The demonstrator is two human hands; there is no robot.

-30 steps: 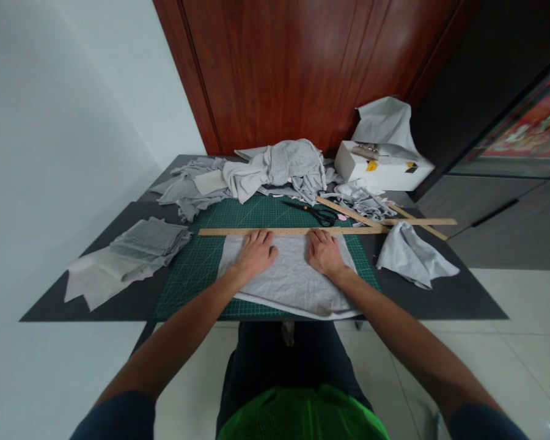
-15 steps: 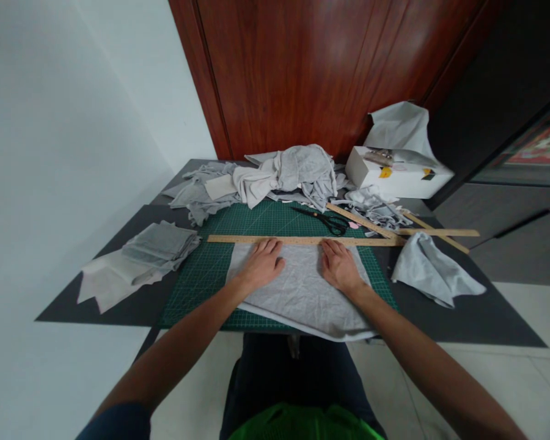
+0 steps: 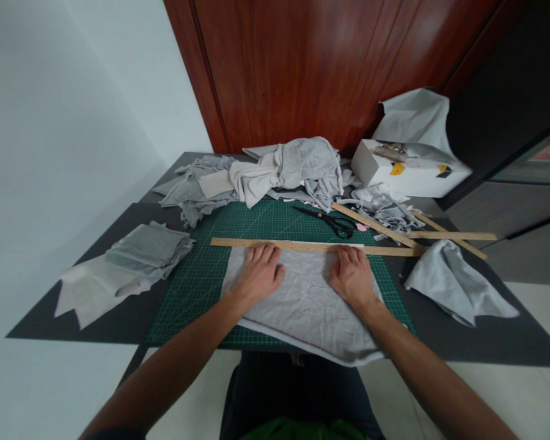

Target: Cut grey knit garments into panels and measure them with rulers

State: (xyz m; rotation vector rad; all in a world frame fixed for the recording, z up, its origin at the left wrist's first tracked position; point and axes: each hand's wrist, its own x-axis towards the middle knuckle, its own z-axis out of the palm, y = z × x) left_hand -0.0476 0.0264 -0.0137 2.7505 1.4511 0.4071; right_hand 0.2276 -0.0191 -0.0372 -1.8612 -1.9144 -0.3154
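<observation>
A light grey piece of fabric [image 3: 302, 287] lies spread on the green cutting mat [image 3: 187, 305], its near edge hanging past the table front. Across its far end runs a long wooden ruler [image 3: 297, 246], a thin strip of the fabric showing beyond it. My left hand [image 3: 260, 275] rests palm down on the fabric, its fingers extended onto the ruler and the thumb apart. To the right, my right hand [image 3: 352, 276] lies similarly, fingertips on the ruler and fingers slightly bent. Neither hand is wrapped around anything. Black scissors [image 3: 339, 226] lie beyond the ruler.
Folded grey cloths [image 3: 149, 247] lie at the left. A heap of fabric [image 3: 297, 168] fills the back edge. At the right are crossed wooden rulers [image 3: 376, 225], scraps [image 3: 380, 205], a crumpled grey cloth [image 3: 456, 281] and a white box [image 3: 412, 174].
The ruler has shifted slightly toward me over the fabric, and a strip of the far edge now shows beyond it. Both hands stay on it; my right fingers look more bent. The view has shifted.
</observation>
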